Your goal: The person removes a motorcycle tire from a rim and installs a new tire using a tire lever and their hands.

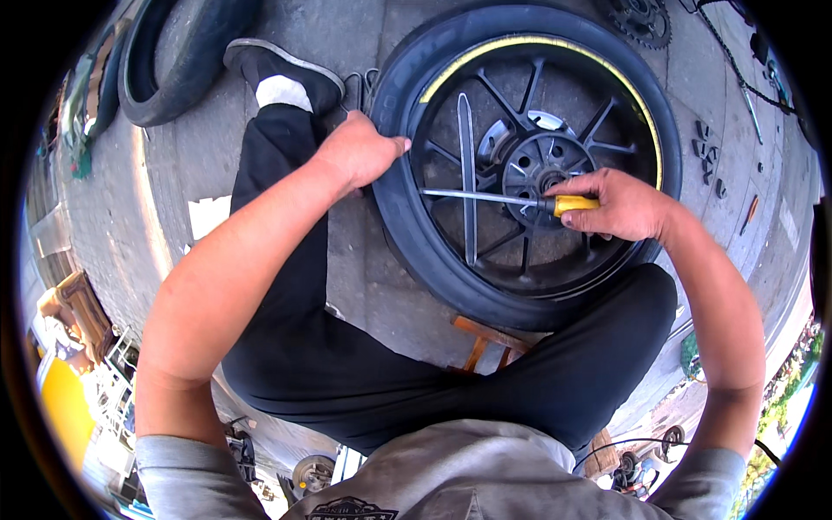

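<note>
A black motorcycle wheel with its tire (394, 195) lies flat on the ground between my legs. Its dark spoked rim (517, 117) carries a yellow stripe. My left hand (357, 152) is closed on the tire's left side, its thumb on the sidewall; the other fingers are mostly hidden. In my right hand (617, 204), above the hub, is a yellow-handled screwdriver (490, 198). Its shaft points left, and the tip is at the rim's left edge by the tire. A long flat metal bar (467, 156), like a tire lever, lies lengthwise across the wheel, crossed by the screwdriver.
Another loose tire (165, 108) lies at the far left. Beyond the wheel sits a sprocket (643, 22). Small dark parts (706, 152), a thin rod (750, 113) and another small tool (749, 214) lie on the right. A wooden stool (487, 334) shows below the wheel.
</note>
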